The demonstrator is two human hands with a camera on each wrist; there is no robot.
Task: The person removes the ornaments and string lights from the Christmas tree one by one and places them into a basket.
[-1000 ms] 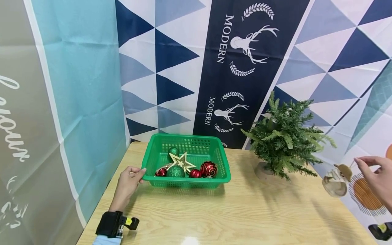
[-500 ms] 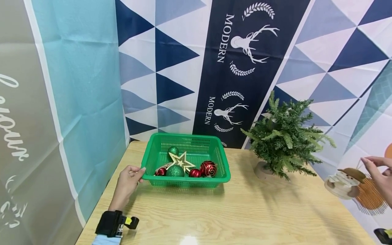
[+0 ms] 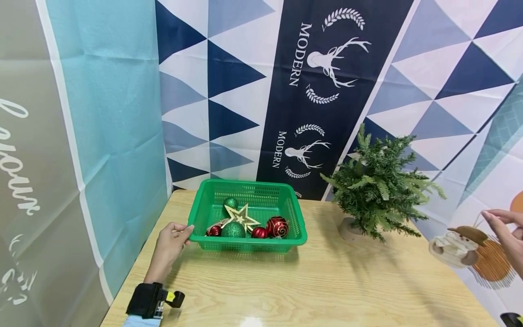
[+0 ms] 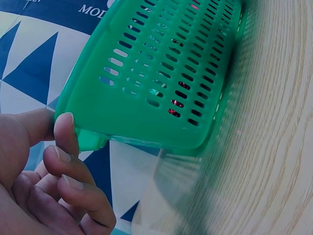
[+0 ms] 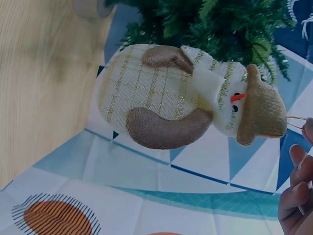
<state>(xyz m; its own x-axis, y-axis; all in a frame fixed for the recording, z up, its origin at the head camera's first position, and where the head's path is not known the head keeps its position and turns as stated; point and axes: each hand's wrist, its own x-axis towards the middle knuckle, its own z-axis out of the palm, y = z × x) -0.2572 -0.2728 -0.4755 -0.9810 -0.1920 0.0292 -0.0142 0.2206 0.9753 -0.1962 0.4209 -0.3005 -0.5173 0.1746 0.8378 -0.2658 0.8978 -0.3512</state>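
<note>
My left hand [image 3: 170, 243] pinches the front left corner of the green plastic basket [image 3: 249, 239] between thumb and fingers; the left wrist view shows the grip on the rim [image 4: 73, 93]. Inside the basket lie a gold star [image 3: 241, 218], green glitter balls [image 3: 233, 230] and several red ornaments [image 3: 277, 226]. At the right edge my right hand [image 3: 506, 234] pinches the thin loop of a snowman ornament [image 3: 455, 247], which hangs in the air. Up close in the right wrist view, the snowman ornament [image 5: 156, 98] has a brown hat, brown arms and a plaid body.
A small artificial Christmas tree [image 3: 377, 184] stands on a pale base [image 3: 349, 229] at the right back of the wooden table [image 3: 327, 286]. Patterned cloth [image 3: 233, 81] hangs behind and along both sides.
The snowman ornament has turned on its loop and moved slightly right with my right hand over the past second. My left hand keeps its grip on the basket corner.
</note>
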